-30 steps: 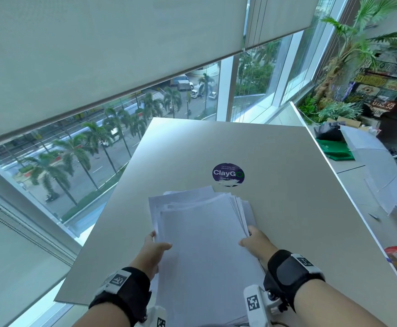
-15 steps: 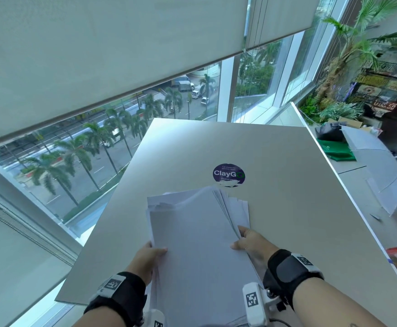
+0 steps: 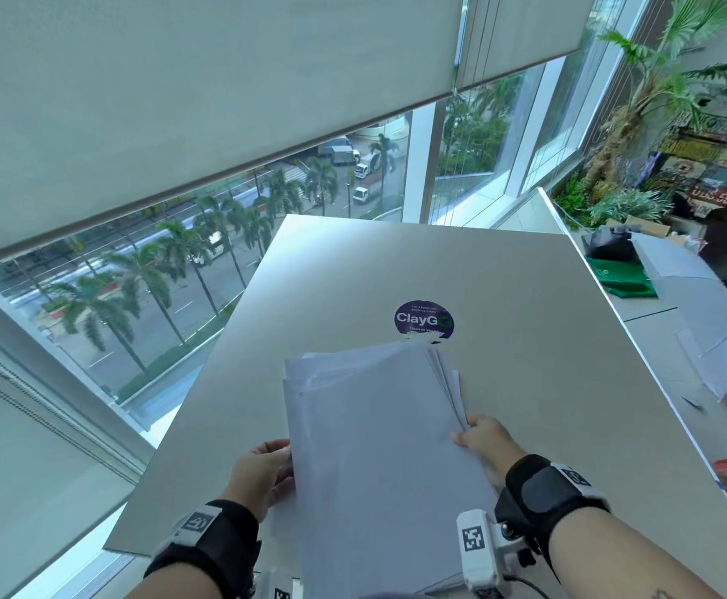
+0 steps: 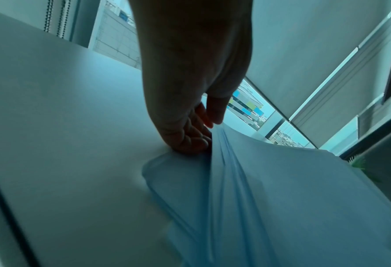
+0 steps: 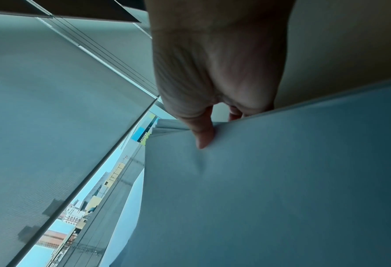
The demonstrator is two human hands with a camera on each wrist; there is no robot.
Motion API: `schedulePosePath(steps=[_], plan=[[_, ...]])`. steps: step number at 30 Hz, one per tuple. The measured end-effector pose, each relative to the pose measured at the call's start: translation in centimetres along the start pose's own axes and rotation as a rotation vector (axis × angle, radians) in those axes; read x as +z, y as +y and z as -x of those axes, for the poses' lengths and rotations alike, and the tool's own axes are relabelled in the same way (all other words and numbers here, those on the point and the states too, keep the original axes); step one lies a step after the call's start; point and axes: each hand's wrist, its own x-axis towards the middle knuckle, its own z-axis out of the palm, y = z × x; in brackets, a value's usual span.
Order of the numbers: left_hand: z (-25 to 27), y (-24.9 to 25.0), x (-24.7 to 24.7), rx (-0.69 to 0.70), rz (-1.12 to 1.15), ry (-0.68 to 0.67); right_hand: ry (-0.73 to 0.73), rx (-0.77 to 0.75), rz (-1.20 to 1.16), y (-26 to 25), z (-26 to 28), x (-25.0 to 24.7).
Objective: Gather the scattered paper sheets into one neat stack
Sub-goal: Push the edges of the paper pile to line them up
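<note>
Paper sheets [image 3: 379, 447] raised off the table [image 3: 547, 339], left hand [image 3: 262, 473] and right hand [image 3: 485, 438] each pinching a side edge; loosening both pinches and tapping the lower edge down should level the fanned corners

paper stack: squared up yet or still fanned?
Still fanned. The paper stack shows offset sheet edges at its far end and right side; the left hand and right hand grip its sides.

A round purple sticker [image 3: 424, 320] lies on the grey table [image 3: 547, 382].
</note>
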Motion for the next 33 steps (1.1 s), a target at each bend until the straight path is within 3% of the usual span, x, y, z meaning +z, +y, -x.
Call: schedulePosePath(steps=[6, 12, 17, 24, 28, 33], plan=[[0.4, 0.5, 0.5, -0.017, -0.06, -0.025, -0.023, 0.093, 0.019, -1.1, -0.7, -0.8], [0.8, 0.7, 1.1, -0.011, -0.177, -0.08, 0.021, 0.097, 0.264, -1.9, -0.4, -0.4], [-0.3, 0.3, 1.0, -0.014, -0.208, -0.052, -0.011, 0.109, 0.228, -1.2, -0.9, -0.1], [-0.2, 0.3, 1.1, -0.015, -0.206, -0.046, -0.011, 0.049, -0.012, -0.3, 0.1, -0.4], [0.3, 0.4, 1.3, -0.009, -0.162, -0.042, 0.048, -0.018, -0.017, -0.6, 0.7, -0.2], [1.1, 0.5, 1.6, -0.002, -0.167, -0.036, -0.006, -0.147, -0.071, -1.0, 1.8, 0.1]])
